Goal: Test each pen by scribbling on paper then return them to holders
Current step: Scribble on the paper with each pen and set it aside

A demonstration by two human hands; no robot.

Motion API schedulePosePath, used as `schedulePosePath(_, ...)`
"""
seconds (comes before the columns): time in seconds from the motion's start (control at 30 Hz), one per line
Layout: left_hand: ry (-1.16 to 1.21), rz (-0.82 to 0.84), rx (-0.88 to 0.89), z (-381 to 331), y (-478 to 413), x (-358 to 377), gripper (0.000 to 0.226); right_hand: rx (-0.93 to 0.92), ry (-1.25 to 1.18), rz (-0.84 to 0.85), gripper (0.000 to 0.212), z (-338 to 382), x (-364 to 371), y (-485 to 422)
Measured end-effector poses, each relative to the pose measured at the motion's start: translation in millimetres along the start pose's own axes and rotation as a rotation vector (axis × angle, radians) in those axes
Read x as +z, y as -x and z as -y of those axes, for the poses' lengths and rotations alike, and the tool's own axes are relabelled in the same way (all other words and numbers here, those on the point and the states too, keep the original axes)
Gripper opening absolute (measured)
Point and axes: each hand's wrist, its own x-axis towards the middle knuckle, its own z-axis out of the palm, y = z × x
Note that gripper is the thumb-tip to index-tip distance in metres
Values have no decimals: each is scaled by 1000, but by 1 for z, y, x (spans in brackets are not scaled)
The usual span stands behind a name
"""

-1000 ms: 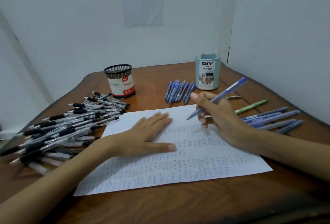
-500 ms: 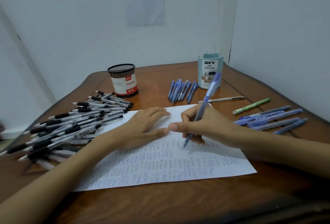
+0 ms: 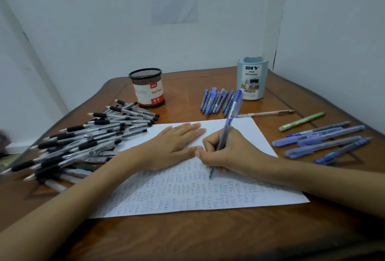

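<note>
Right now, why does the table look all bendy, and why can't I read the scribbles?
Head view: the wide lens bows the table edges and tilts the wall corner; the scribbles on the paper are soft, too small to read; light is even, with a faint shadow under the right hand gripping the blue pen.

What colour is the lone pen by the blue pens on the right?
Green pen, clearest in the head view.

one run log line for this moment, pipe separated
step: scribble test | right hand: grips blue pen, tip on paper | left hand: flat on paper | mesh holder, blue organizer: no pens showing
</note>
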Motion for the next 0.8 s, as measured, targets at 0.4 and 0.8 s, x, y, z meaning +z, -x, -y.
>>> schedulePosePath(0.4,-30,5,-14,-2,0,-1,82,20,8,16,43,4,1,0)
schedulePosePath(0.8,-28,-14,11,-1,0,-1,107,19,27,0,42,2,1,0)
